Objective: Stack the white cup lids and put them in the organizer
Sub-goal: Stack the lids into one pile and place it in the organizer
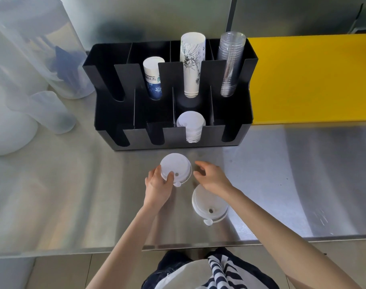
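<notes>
My left hand (158, 185) grips a white cup lid (176, 168) by its left edge, just in front of the black organizer (246, 113). My right hand (212, 177) hovers to the right of that lid with its fingers spread and nothing in it. A second white lid (208, 204) lies on the steel counter under my right wrist, partly covered by it. A stack of white lids (191, 126) stands in the organizer's front row, third slot from the left.
The organizer's back row holds a short printed cup stack (153, 77), a tall paper cup stack (192, 63) and clear plastic cups (230, 63). A yellow board (315, 80) lies at the right. Translucent plastic containers (32, 80) stand at the left. The counter's front edge (198, 246) is near my body.
</notes>
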`<action>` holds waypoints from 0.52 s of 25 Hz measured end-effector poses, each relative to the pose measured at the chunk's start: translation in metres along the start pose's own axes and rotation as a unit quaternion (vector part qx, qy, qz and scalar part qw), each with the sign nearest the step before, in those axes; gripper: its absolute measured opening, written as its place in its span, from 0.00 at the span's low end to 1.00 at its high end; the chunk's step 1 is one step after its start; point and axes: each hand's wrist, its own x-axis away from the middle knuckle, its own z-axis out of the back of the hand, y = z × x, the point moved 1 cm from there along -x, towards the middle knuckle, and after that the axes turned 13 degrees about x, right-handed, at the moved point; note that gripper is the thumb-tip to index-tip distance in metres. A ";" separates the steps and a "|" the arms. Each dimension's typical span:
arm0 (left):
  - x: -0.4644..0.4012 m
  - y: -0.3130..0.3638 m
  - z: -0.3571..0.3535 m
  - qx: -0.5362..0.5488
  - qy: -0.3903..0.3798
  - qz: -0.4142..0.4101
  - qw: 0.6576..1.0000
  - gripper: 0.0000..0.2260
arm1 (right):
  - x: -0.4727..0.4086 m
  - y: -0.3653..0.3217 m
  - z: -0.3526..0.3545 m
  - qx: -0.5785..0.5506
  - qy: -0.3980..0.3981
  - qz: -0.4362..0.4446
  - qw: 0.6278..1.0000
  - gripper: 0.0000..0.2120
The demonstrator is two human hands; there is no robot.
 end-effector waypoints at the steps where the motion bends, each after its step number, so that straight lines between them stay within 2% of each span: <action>1: -0.003 0.000 0.000 0.003 -0.004 0.018 1.000 0.16 | -0.004 -0.002 -0.002 0.000 -0.001 -0.002 1.000 0.14; 3: -0.007 0.003 0.000 0.016 -0.001 0.040 0.999 0.16 | -0.010 -0.008 -0.003 -0.001 0.006 0.005 1.000 0.08; 9: -0.014 0.006 0.001 0.048 0.003 0.056 0.997 0.16 | -0.018 -0.016 -0.006 -0.001 -0.004 0.026 1.000 0.16; 13: -0.010 0.008 0.004 0.082 0.014 0.046 0.995 0.17 | -0.014 -0.016 -0.004 -0.059 0.027 0.002 0.998 0.17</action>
